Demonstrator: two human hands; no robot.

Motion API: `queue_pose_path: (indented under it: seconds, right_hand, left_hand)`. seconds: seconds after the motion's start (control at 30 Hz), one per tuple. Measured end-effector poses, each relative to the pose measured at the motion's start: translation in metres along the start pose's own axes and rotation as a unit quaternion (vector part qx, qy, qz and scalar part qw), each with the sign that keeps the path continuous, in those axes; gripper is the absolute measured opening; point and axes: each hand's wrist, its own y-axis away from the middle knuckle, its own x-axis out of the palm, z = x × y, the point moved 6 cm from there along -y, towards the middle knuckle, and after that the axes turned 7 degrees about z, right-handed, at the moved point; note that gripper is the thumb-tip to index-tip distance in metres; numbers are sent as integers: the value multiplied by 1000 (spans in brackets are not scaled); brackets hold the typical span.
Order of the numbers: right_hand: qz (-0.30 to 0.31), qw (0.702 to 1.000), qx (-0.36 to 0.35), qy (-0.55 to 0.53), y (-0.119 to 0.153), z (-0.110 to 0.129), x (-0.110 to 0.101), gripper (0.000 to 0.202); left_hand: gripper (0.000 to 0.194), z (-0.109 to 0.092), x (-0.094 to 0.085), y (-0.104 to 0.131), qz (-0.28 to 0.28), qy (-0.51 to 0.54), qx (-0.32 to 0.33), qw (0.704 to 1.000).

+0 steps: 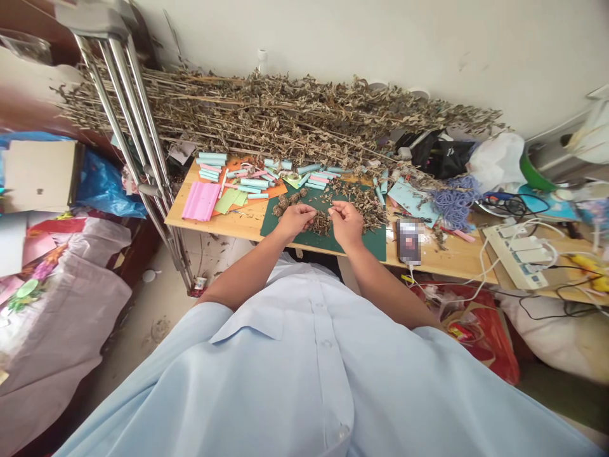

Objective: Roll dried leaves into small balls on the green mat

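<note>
My left hand [297, 220] and my right hand [346, 223] are close together over a green mat [272, 222], each with thumb and fingers pinched. What sits in the pinches is too small to make out. Crumbled dried leaves [373, 216] lie behind, between and to the right of my hands, and the strip between the fingertips looks leafy brown. Just beyond my left hand, several brown clumps of dried plant [281, 205] rest on the mat's left side.
Long dried plant stalks [266, 114] pile along the wall. Blue and pink paper rolls [254, 184] and a pink folded sheet [200, 200] lie left. On the right are a phone [410, 241], purple cord [457, 202] and a power strip [518, 257]. Metal crutches [137, 133] stand left.
</note>
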Motion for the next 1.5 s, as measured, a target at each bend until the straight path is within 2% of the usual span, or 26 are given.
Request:
queue_pose_path:
  seconds: [0.2,0.33,0.53,0.67,0.83,1.17,1.37,1.5]
  right_hand:
    - [-4,1000,-13,1,3,8,4,31]
    - [-15,999,-13,-39,6,12,7,30]
    - [-7,997,18,-68,8,11,12,34]
    - [-3,997,18,-69,7,8,12,34]
    - [5,998,13,-67,7,2,13,35]
    - [-1,994,89,-69,1,-7,6,40]
    - [33,994,79,-66,3,2,6,37]
    - [88,990,76,-75,8,8,12,40]
  left_hand:
    - [37,-9,20,11,67,37,-4,997]
    - [43,-7,34,16,118,108,-25,987]
    - [43,-3,43,17,130,212,-37,968]
    - [37,-4,43,17,120,208,-15,971]
    - [32,-1,39,16,105,193,-21,975]
    - [30,0,30,18,87,138,-9,987]
    - [30,-2,25,18,82,128,8,988]
    - [33,-2,23,17,88,110,16,990]
